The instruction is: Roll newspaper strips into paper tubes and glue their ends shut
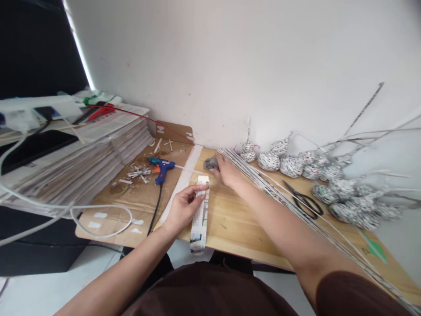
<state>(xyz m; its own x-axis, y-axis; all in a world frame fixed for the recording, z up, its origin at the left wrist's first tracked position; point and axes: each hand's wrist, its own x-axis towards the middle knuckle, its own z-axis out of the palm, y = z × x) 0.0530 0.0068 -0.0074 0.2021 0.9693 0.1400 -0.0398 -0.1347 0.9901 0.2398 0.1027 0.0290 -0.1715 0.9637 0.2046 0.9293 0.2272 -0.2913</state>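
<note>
A long strip of printed newspaper [199, 224] lies over the near edge of the wooden table, its lower end hanging past it. My left hand [187, 204] is closed on the strip's right edge, thumb and forefinger pinching it. Farther forward, my right hand [226, 171] has its fingers and thumb around the right side of a small grey crumpled lump, perhaps a cloth [211, 163]. Beside that hand runs a bundle of thin rolled-paper sticks [263, 186]. A blue glue gun [162, 170] rests on the cardboard left of the strip.
Black scissors [304, 202] lie right of the sticks. Several woven paper gourd shapes [291, 166] line the wall, long stems poking outward. Paper scraps [140, 172] litter the cardboard [131, 204]. A tall newspaper stack [121, 140] and a looping white cable [108, 206] occupy the left.
</note>
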